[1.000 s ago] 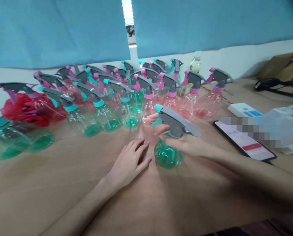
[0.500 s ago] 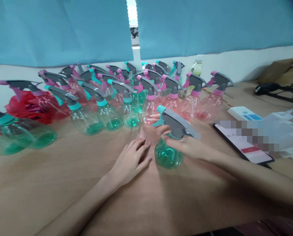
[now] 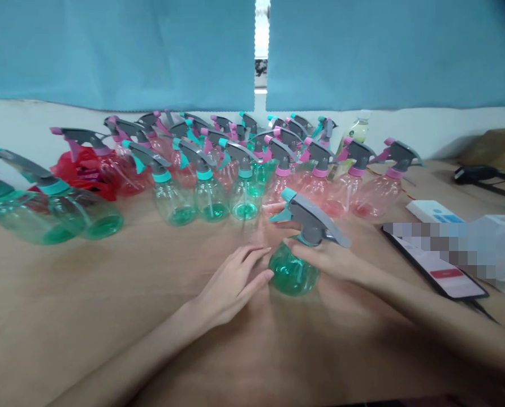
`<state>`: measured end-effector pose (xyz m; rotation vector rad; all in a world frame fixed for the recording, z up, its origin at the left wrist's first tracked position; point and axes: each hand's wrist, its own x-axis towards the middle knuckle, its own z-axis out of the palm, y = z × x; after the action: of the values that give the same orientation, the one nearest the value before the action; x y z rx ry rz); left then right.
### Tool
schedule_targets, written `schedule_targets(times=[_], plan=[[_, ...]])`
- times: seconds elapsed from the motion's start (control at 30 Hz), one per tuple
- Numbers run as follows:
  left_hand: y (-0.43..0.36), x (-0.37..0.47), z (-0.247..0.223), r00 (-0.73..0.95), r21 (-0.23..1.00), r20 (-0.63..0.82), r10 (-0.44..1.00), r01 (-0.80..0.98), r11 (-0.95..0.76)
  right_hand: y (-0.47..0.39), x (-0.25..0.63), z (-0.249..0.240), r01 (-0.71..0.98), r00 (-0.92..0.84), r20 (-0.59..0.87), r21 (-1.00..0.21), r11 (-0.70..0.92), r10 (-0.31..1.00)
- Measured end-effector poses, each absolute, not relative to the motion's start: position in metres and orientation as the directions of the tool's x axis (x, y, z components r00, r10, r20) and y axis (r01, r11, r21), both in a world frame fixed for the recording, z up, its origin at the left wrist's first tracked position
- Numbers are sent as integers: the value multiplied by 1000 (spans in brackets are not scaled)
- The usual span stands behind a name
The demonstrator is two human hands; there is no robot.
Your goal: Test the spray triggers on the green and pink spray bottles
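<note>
Bottle (image 3: 294,276), left hand (image 3: 230,285) closer, contact unclear

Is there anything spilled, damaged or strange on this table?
I see no spill or damage. Only the red bag at the left looks a little odd, crumpled among standing spray bottles.

Beyond your table (image 3: 108,339) stood a white wall (image 3: 443,127), its upper part covered by blue curtains (image 3: 108,51). Bright light showed through the narrow gap (image 3: 261,34) between them, and your tabletop carried soft shadows.
</note>
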<state>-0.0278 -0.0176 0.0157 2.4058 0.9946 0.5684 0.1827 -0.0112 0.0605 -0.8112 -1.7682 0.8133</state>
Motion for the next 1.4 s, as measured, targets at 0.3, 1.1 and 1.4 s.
schedule_targets(times=[0.3,1.1,1.4], plan=[[-56,-75,38,484,610,277,830,579,-541,0,100,61,105,-405,516,-794,599,755],[21,-235,27,48,375,603,796,864,-336,69,34,102,675,-366,329,-550,491,871],[45,-229,47,119,64,681,722,973,-221,89,9,95,733,-343,148,-575,363,928]])
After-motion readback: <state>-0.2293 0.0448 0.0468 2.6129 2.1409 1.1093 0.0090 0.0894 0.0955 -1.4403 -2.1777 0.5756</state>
